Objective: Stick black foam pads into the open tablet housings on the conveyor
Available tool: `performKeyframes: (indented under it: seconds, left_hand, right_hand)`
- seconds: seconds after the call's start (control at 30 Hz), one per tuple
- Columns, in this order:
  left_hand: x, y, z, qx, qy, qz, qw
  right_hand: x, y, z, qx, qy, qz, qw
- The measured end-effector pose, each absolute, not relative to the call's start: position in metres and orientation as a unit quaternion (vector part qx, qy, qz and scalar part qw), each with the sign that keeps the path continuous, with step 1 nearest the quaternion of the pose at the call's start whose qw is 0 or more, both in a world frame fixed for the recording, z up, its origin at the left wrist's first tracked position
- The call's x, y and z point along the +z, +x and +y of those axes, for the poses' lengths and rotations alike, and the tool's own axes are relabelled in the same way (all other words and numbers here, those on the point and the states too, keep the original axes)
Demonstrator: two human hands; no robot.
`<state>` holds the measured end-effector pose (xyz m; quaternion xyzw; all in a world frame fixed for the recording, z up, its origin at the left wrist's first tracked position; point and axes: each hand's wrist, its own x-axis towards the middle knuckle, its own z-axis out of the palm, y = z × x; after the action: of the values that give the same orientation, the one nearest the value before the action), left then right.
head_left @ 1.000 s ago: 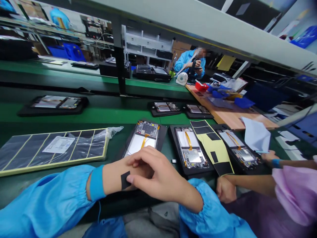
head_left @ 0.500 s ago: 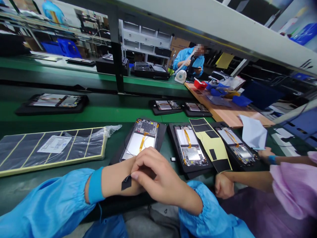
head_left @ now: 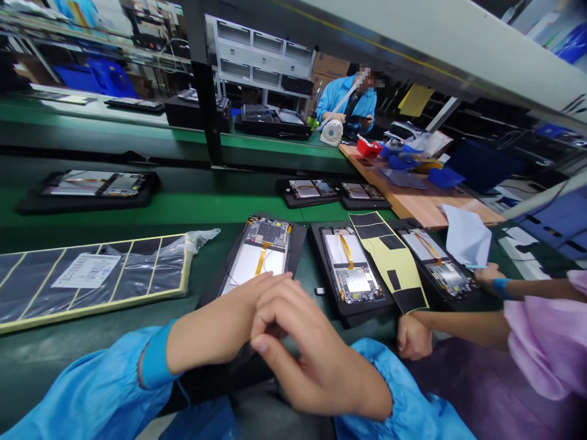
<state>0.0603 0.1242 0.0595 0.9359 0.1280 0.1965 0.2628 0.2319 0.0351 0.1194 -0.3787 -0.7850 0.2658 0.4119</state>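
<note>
My right hand (head_left: 307, 348) is closed in a pinch, crossing in front of my left hand (head_left: 224, 318). A dark edge of a black adhesive patch (head_left: 249, 350) shows beside the right thumb; the rest is hidden. My left hand reaches toward the lower end of an opened tablet (head_left: 260, 256), its fingers mostly covered by the right hand. The tablet lies on a black foam pad (head_left: 297, 244), showing a circuit board, a white battery and an orange ribbon cable. A teal band is around my left wrist.
Left lies a plastic-wrapped stack of black sheets (head_left: 151, 266). Another opened tablet (head_left: 353, 269) and a yellow backing sheet (head_left: 398, 263) with black patches lie right. A co-worker's hand (head_left: 414, 336) rests nearby. More tablets (head_left: 101, 184) sit on the green belt behind.
The black patch that lay on my left wrist has come off it, pulled by my right hand. Both hands have shifted slightly, and the view has moved a little.
</note>
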Motion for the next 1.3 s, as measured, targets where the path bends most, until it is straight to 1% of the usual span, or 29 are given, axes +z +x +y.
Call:
performKeyframes:
  seconds: [0.03,0.1,0.17,0.2,0.27,0.37,0.53,0.6,0.63,0.73,0.77,0.8,0.83,0.87,0.9,0.93,1.0,1.03,1.1,1.17,1.23,1.3]
  left_hand:
    - [0.061,0.058,0.125,0.214,0.93,0.143,0.263]
    - [0.064,0.051,0.123,0.29,0.892,0.206,0.28]
    - [0.067,0.043,0.115,0.376,0.839,0.269,0.288]
    - [0.069,0.039,0.11,0.404,0.826,0.275,0.282]
    - [0.072,0.034,0.102,0.406,0.842,0.25,0.255]
    - [0.074,0.037,0.096,0.372,0.874,0.22,0.224]
    - [0.072,0.044,0.1,0.377,0.866,0.224,0.242]
    - [0.07,0.043,0.102,0.394,0.831,0.264,0.29]
    - [0.07,0.042,0.104,0.407,0.797,0.298,0.331]
    - [0.071,0.038,0.117,0.482,0.585,0.423,0.496]
    - [0.072,0.038,0.125,0.516,0.501,0.445,0.534]
    - [0.073,0.038,0.133,0.54,0.443,0.455,0.553]
    - [0.073,0.039,0.142,0.543,0.43,0.455,0.559]
    - [0.072,0.041,0.151,0.524,0.471,0.445,0.553]
    - [0.069,0.044,0.16,0.483,0.55,0.425,0.533]
    - [0.065,0.047,0.168,0.417,0.648,0.394,0.501]
    - [0.054,0.054,0.182,0.279,0.817,0.298,0.408]
    - [0.048,0.057,0.188,0.226,0.872,0.244,0.358]
    - [0.037,0.059,0.202,0.155,0.936,0.156,0.276]
    - [0.031,0.058,0.219,0.117,0.963,0.098,0.22]
    - [0.03,0.059,0.236,0.094,0.976,0.064,0.186]
    - [0.031,0.064,0.249,0.088,0.979,0.033,0.179]
  right_hand:
    - [0.122,0.234,0.034,0.27,-0.389,-0.773,0.423]
    - [0.125,0.24,0.033,0.282,-0.421,-0.745,0.434]
    - [0.125,0.244,0.034,0.295,-0.454,-0.724,0.427]
    - [0.124,0.246,0.036,0.303,-0.468,-0.717,0.418]
    - [0.121,0.248,0.039,0.317,-0.487,-0.707,0.402]
    - [0.115,0.249,0.043,0.324,-0.5,-0.701,0.393]
    - [0.11,0.248,0.044,0.316,-0.5,-0.706,0.389]
    - [0.107,0.249,0.042,0.308,-0.492,-0.706,0.406]
    - [0.105,0.251,0.041,0.303,-0.487,-0.701,0.423]
    - [0.094,0.264,0.032,0.272,-0.49,-0.662,0.498]
    - [0.089,0.271,0.029,0.251,-0.501,-0.641,0.525]
    - [0.083,0.278,0.025,0.227,-0.516,-0.621,0.545]
    - [0.076,0.285,0.022,0.203,-0.534,-0.607,0.553]
    - [0.069,0.291,0.02,0.185,-0.552,-0.601,0.548]
    - [0.062,0.296,0.019,0.178,-0.57,-0.602,0.53]
    - [0.055,0.299,0.019,0.181,-0.584,-0.607,0.507]
    - [0.041,0.3,0.024,0.211,-0.601,-0.61,0.471]
    - [0.034,0.297,0.029,0.227,-0.604,-0.603,0.469]
    - [0.02,0.287,0.039,0.247,-0.603,-0.581,0.487]
    - [0.008,0.275,0.048,0.249,-0.605,-0.568,0.5]
    - [-0.001,0.263,0.055,0.228,-0.608,-0.569,0.505]
    - [-0.008,0.254,0.058,0.191,-0.609,-0.569,0.519]
